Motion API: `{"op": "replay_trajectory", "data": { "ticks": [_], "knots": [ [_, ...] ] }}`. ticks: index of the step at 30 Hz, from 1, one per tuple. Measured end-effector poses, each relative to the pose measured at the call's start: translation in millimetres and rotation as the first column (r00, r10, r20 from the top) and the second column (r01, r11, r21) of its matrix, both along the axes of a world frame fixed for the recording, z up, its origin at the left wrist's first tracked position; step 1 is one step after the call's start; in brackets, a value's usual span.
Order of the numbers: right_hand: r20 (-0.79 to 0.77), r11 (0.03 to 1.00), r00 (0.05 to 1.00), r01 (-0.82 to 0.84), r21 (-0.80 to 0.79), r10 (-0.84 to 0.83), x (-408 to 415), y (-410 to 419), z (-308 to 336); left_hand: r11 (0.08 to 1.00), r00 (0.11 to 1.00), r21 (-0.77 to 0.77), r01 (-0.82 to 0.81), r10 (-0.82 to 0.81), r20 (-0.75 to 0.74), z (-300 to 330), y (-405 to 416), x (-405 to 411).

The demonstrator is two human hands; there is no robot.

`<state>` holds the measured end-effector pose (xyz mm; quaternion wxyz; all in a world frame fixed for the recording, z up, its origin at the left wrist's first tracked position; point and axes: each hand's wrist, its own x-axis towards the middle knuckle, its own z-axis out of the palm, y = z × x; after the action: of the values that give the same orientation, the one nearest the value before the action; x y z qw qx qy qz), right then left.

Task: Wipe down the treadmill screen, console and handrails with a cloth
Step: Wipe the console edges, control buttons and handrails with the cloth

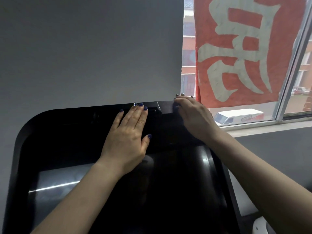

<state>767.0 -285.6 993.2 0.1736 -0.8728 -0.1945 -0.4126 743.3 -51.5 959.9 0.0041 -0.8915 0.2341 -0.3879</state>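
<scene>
The black treadmill console [55, 132] fills the lower frame, and its glossy screen [70, 186] reflects light. My left hand [128, 134] lies flat, fingers straight, on the matte upper band of the console just below its top edge. My right hand [192, 115] is at the console's top right corner, fingers curled over the edge. It pinches a dark cloth [167, 107], which is hard to tell apart from the black surface. No handrails are in view.
A white wall [91, 48] stands right behind the console. At the right is a window [293, 68] with a red banner [244, 48] hanging in it and a grey sill [270, 127]. A white object [260, 225] shows at the bottom right.
</scene>
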Motion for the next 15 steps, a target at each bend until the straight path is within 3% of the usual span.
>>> {"op": "replay_trajectory", "data": {
  "ticks": [4,7,10,15],
  "knots": [
    [-0.026,0.994,0.997,-0.069,-0.087,0.067,-6,-19,-4,0.999,0.998,0.000,0.040,-0.040,-0.039,5,4,-1],
    [-0.059,0.999,0.998,0.004,-0.043,-0.006,2,-9,9,0.997,0.995,-0.023,0.076,-0.077,-0.068,11,15,-3],
    [-0.077,0.997,0.994,0.081,-0.010,-0.081,11,18,16,0.998,0.997,-0.055,0.011,-0.015,-0.072,11,35,-3],
    [0.000,0.988,0.997,-0.075,-0.134,0.076,6,5,-1,0.999,0.997,-0.042,-0.026,0.023,-0.075,8,49,0]
  ]
}}
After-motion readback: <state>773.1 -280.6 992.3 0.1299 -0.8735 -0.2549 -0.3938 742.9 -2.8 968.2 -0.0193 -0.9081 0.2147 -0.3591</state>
